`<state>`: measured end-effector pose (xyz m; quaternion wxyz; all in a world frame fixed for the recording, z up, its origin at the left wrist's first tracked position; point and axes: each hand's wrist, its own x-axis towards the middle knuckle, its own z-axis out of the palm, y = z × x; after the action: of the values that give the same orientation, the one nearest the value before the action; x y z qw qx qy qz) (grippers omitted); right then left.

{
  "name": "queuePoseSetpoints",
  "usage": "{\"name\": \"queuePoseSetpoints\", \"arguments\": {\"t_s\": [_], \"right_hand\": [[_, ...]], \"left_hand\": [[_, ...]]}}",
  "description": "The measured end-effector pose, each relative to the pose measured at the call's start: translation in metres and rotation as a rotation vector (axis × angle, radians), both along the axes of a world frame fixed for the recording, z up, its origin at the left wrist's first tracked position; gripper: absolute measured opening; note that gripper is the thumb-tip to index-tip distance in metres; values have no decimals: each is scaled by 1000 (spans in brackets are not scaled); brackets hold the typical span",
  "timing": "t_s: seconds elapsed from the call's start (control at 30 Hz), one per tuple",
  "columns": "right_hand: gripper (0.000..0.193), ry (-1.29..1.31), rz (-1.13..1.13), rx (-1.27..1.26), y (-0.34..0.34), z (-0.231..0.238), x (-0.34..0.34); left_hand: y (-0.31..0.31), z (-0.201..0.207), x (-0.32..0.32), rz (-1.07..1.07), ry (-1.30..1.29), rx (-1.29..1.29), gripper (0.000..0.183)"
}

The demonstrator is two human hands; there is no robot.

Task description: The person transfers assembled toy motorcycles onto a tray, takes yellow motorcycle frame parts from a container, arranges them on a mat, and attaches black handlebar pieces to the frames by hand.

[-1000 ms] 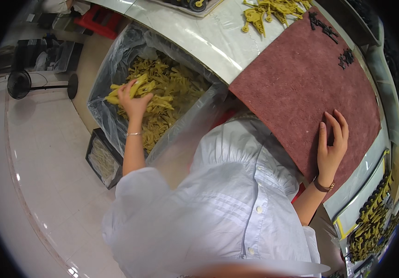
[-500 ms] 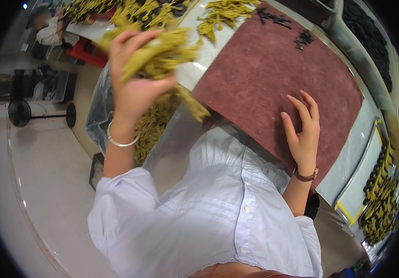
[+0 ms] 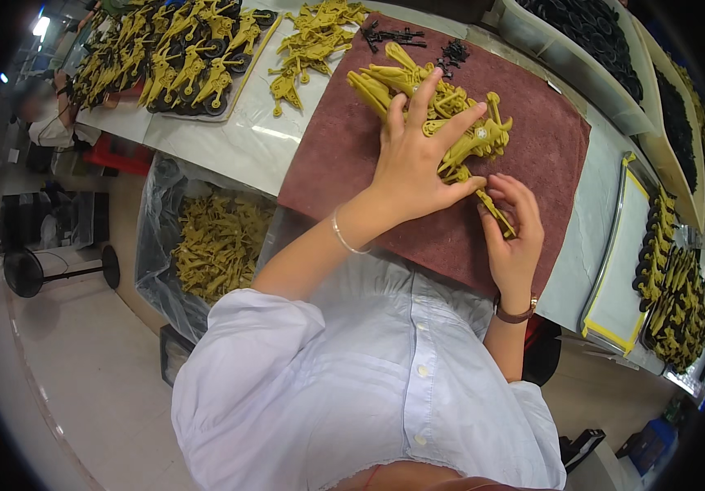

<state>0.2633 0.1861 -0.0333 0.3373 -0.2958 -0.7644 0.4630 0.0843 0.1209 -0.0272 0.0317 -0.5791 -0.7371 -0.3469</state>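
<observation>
My left hand (image 3: pixel 418 164) lies over a loose heap of olive-yellow plastic parts (image 3: pixel 479 141) on the dark red mat (image 3: pixel 344 176). Its fingers are spread across the heap, and the palm hides some of it. At the heap's near right edge, my right hand (image 3: pixel 516 233) pinches one slim yellow plastic part (image 3: pixel 496 214) between thumb and fingers. Small black parts (image 3: pixel 453 53) lie just beyond the heap, beside another group of black pieces (image 3: pixel 393 36) at the mat's far edge.
Left of the mat, more yellow parts (image 3: pixel 307 49) lie on the pale table. A board of yellow-and-black assemblies (image 3: pixel 197 57) stands farther left. Below is a plastic-lined bin (image 3: pixel 221 237) of yellow parts. Tubs of black rings (image 3: pixel 590 33) and a yellow-edged tray (image 3: pixel 619 270) are at right.
My left hand has come from above the bin to the mat, bringing the bunch of yellow parts down onto it, and its fingers have spread. My right hand has closed on one part.
</observation>
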Motion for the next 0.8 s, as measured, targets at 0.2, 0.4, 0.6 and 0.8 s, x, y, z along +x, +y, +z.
{"name": "queuePoseSetpoints", "arguments": {"t_s": [0.2,0.4,0.6,0.8], "right_hand": [[32,-140,-49,255,12,-4,8],[37,-212,0,329,2,1,2],[32,-316,3,423,-2,-2,5],[27,-374,-1,421,-4,-12,4]], "left_hand": [[-27,7,0,89,13,-270,115],[-31,-13,5,196,-15,-264,129],[-40,-15,-5,209,-69,-116,121],[-96,2,-50,164,-212,148,55]]}}
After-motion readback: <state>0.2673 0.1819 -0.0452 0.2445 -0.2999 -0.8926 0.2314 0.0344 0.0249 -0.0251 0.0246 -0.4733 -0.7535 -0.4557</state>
